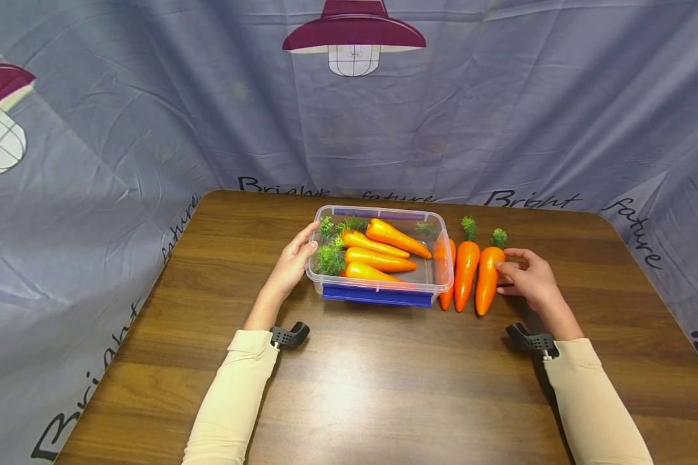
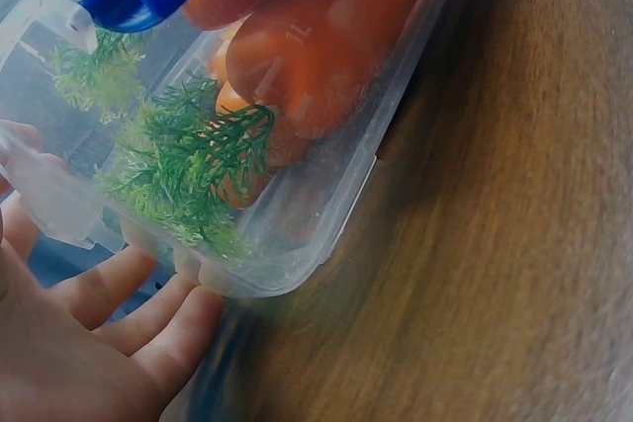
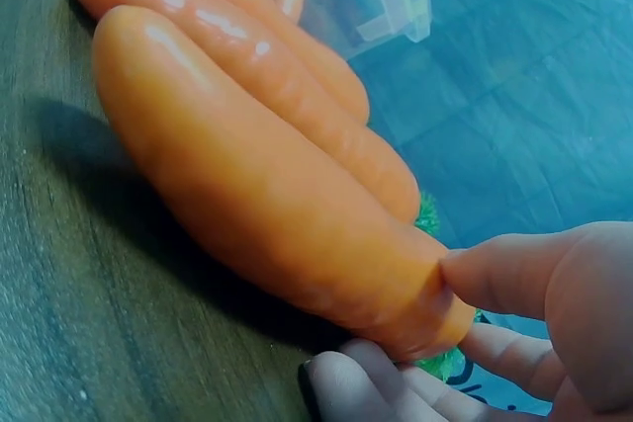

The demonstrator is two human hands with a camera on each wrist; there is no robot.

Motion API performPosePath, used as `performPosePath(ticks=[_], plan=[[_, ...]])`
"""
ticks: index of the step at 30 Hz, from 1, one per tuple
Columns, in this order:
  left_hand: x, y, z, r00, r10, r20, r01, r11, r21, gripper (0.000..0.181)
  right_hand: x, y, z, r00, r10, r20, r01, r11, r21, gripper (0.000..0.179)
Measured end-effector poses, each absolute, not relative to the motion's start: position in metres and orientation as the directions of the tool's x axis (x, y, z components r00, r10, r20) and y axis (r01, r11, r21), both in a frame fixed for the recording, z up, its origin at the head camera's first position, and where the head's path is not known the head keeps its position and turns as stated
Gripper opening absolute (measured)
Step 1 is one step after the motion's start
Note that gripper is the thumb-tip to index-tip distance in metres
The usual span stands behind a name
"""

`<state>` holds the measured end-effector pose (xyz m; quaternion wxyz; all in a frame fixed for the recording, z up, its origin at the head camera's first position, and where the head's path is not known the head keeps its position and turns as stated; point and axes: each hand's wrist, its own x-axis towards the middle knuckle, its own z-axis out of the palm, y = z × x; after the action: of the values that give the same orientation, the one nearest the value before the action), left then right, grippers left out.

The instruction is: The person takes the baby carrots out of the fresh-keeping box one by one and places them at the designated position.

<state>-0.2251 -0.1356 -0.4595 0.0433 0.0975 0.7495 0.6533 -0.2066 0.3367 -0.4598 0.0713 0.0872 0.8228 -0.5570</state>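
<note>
So, taking 12 as the far side of the table and 6 as my own edge: my right hand (image 1: 526, 274) is pinching the outermost loose carrot (image 1: 487, 281), thumb on one side near the leafy end, fingers on the other. That carrot sits at about 1 o'clock from the middle of the wooden table (image 1: 384, 387), green tuft to 12, tip down to 6. Honestly can't tell if it's clear of the wood or touching it. Just to its 9 is the middle loose carrot (image 1: 466, 276) lying the same way, and past that the innermost loose carrot (image 1: 447, 297), partly seen through the clear plastic container (image 1: 424, 274). My left hand (image 1: 291, 261) is at the container's 9 o'clock end, fingers fairly straight and fingertips touching the wall, no real clench there. Inside are four boxed carrots (image 1: 378, 259), greens bunched toward 9, tips toward 3 or 4. There's a blue latch (image 1: 378, 295) hanging on the 6 o'clock side. Behind it all, across 12, hangs a grey-blue curtain (image 1: 209, 129) printed with lamps and lettering. I've got cream sleeves (image 1: 229, 394) on, btw.
</note>
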Motion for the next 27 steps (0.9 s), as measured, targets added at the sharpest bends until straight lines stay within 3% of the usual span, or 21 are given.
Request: performPosePath(ticks=[9,15,21,27], plan=[[-0.225,-0.134,-0.459,-0.978,0.200,0.058,0.086,0.133,0.987,0.050,-0.205,0.341,-0.458,-0.970,0.107,-0.220,0.244,0.376,-0.894,0.066],[-0.226,-0.133,-0.461,-0.977,0.207,0.053,0.080,0.125,0.989,0.050,-0.201,0.347,-0.447,-0.975,0.157,-0.157,0.210,0.427,-0.879,0.065],[-0.226,-0.134,-0.461,-0.977,0.206,0.060,0.087,0.123,0.989,0.051,-0.203,0.348,-0.424,-0.982,0.175,-0.070,0.138,0.420,-0.897,0.024],[-0.225,-0.135,-0.459,-0.978,0.202,0.054,0.082,0.136,0.987,0.051,-0.212,0.325,-0.394,-0.996,0.091,-0.003,0.043,0.442,-0.896,0.025]])
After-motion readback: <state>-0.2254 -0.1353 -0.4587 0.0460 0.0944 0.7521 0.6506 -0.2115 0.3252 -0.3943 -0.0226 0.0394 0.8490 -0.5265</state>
